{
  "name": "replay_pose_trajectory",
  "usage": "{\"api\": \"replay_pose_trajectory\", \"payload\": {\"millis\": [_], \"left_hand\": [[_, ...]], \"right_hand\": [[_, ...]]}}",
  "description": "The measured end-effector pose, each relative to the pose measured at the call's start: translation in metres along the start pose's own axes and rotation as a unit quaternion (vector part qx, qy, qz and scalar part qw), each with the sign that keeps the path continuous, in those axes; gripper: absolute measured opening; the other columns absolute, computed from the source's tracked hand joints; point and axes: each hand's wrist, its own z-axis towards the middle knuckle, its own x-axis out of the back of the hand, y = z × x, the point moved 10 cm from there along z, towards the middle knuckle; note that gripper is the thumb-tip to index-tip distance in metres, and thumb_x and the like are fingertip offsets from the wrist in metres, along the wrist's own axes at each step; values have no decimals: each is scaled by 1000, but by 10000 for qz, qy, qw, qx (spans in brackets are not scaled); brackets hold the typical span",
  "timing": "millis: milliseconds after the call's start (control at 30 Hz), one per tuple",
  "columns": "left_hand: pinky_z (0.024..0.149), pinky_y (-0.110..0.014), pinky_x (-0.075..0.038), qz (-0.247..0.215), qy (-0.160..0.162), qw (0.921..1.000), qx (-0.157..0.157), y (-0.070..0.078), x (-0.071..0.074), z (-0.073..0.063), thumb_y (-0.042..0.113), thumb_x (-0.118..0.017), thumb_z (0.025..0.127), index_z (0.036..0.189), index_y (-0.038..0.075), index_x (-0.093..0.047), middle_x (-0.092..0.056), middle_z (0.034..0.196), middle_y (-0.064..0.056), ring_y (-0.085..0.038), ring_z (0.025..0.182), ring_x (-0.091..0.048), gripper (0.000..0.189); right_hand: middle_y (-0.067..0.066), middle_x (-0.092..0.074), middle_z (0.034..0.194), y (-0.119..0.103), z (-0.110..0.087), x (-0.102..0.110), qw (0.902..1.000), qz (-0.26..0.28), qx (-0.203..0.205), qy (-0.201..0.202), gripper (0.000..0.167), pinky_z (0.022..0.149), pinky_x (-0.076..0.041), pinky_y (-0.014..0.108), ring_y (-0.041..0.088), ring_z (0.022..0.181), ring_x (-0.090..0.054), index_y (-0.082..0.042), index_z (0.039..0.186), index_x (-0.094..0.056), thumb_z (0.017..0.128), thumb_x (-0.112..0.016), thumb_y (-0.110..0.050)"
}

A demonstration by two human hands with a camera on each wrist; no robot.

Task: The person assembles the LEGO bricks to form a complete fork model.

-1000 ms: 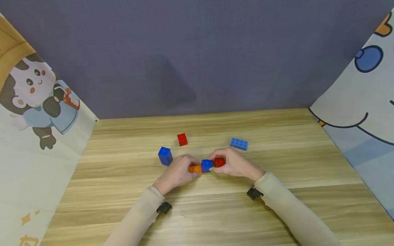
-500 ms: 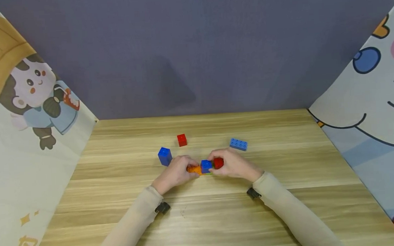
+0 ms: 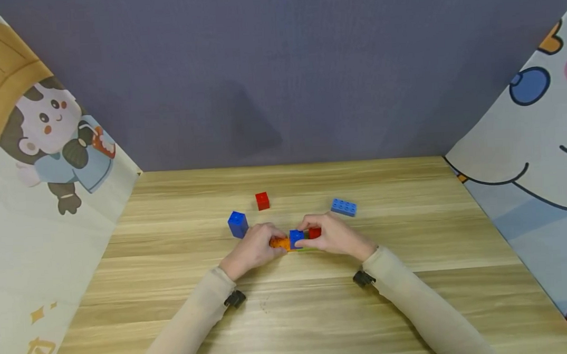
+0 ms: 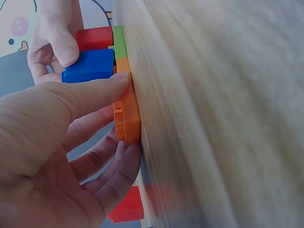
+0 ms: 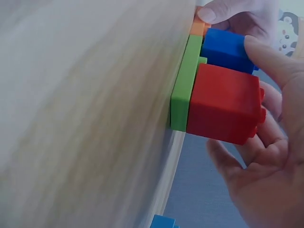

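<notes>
An orange brick (image 4: 131, 107) and a green brick (image 5: 183, 90) lie flat in one row on the table, end to end. My left hand (image 3: 255, 247) grips the orange brick between thumb and fingers. On top of the row, around where the two colours meet, stands a blue brick (image 5: 228, 50); my right hand (image 3: 336, 237) pinches it with thumb and fingers. Beside the blue one, a red brick (image 5: 223, 102) stands on the green brick, under my right hand. In the head view that hand partly covers the red and green bricks.
A tall blue block (image 3: 238, 224) stands just beyond my left hand, with a small red block (image 3: 262, 201) farther back. Behind my right hand lies a lighter blue studded brick (image 3: 344, 207). A grey wall (image 3: 279, 82) rises at the wooden table's far edge.
My right thumb and fingers have slid slightly left onto the blue brick, away from the red one. My left hand stays on the orange brick, nearly unmoved.
</notes>
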Motion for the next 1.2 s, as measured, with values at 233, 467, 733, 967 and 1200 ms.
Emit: {"api": "replay_pose_trajectory", "payload": {"millis": [233,467,733,967,1200], "left_hand": [[101,-48,-59,-40,24,10000,-26,0,-1,1,15,-87,90,115,5,-82,-78,116,-10,-30,111,-72,28],[100,-48,-59,16,75,9999,-89,1,-2,0,14,-87,89,114,4,-82,-79,115,-10,-29,110,-72,28],[102,-50,-57,-14,124,9999,-14,1,-1,0,14,-87,89,115,4,-82,-78,116,-10,-31,111,-72,28],[102,-51,-57,20,105,9999,-15,0,-1,-1,15,-87,90,116,4,-81,-78,116,-11,-31,111,-72,29],[104,-52,-56,48,60,10000,0,-1,-2,0,15,-86,90,117,5,-81,-78,119,-12,-32,114,-71,30]], "right_hand": [[-9,-82,104,-3,4,-1,9999,60,-39,-88,22,77,-58,23,2,85,-70,-21,105,-76,92,-86,-36],[-9,-81,105,-1,0,0,9999,-63,-109,14,23,77,-57,23,3,84,-67,-23,105,-75,91,-87,-36],[-5,-82,107,1,0,-1,9999,119,-90,51,27,79,-58,24,4,89,-70,-20,107,-74,91,-86,-39],[-3,-82,111,6,0,-5,9989,394,-265,-55,29,84,-59,26,8,97,-73,-19,110,-73,91,-86,-37],[-1,-80,116,8,0,-6,9986,462,-239,-17,34,87,-61,29,13,103,-74,-17,117,-72,93,-84,-38]]}}
